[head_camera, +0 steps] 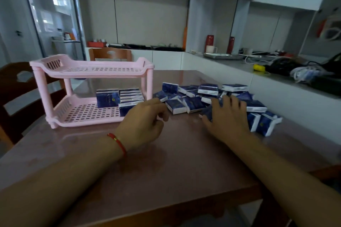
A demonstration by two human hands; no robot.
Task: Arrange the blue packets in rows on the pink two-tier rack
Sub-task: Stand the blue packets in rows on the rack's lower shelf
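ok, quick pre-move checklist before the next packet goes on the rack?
1. Right hand on a packet: ok, fingers lie over one at the pile's near edge; firm grip cannot tell.
2. Left hand free: ok, loosely curled, holding nothing.
3. Space on the rack's lower tier: ok, left part bare, stacked packets sit at its right.
4. Top tier free: ok, nothing on it.
5. Rack upright on the table: ok.
6. Loose pile within reach: ok, right beside the rack.

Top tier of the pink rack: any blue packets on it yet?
No, the top tier is bare; the packets in the rack all stand on the bottom tier.
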